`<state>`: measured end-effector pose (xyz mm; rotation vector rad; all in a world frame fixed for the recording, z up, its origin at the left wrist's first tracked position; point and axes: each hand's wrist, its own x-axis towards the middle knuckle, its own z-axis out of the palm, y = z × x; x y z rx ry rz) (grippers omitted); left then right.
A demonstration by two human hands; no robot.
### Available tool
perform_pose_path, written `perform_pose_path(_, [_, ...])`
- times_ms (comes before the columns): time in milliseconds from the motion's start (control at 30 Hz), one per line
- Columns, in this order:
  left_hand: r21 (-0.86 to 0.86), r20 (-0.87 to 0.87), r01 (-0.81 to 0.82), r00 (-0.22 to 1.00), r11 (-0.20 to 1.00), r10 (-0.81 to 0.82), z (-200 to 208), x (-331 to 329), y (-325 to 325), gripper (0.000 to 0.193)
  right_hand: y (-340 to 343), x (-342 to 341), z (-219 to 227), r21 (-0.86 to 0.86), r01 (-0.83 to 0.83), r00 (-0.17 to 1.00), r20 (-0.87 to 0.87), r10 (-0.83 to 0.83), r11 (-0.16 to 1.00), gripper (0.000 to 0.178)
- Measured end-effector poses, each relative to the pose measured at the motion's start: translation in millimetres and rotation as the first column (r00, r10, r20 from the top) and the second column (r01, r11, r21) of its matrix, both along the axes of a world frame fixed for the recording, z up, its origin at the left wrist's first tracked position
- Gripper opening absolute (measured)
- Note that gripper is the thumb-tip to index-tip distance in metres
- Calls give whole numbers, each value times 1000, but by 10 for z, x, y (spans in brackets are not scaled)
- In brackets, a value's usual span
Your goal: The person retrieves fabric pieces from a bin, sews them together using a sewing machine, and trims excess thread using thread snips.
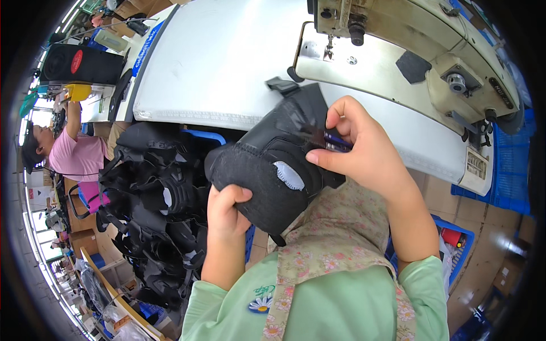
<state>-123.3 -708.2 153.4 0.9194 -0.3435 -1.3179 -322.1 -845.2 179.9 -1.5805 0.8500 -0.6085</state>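
A black padded piece that looks like a knee pad point(259, 184) hangs tilted over the near edge of the sewing table, in front of my body. It has a pale oval patch point(289, 175) and a black buckle point(282, 86) at its far end. My left hand point(226, 210) grips its lower left edge, thumb on top. My right hand point(359, 142) is closed around a small dark purple tool point(338, 142), which looks like thread snips, at the pad's right side. Its tip is blurred against the black material.
A sewing machine point(398, 68) stands at the far right on the white table point(227, 62), with a dark fabric scrap point(413, 67) on its bed. Several similar black pads point(159, 210) are heaped at left. Blue crates point(512, 165) stand at right. A person in pink point(77, 150) is farther left.
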Motion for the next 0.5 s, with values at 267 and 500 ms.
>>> perform_pose_path(267, [224,110,95,986,970,-122,93,-308,-81,51,342,-252,-22,-73,38,998,-49,-42,997,37])
perform_pose_path(500, [252,106,184,971,950,-216,265,-568,-135,43,474,-427,-24,-79,122,992,-21,-124,989,33])
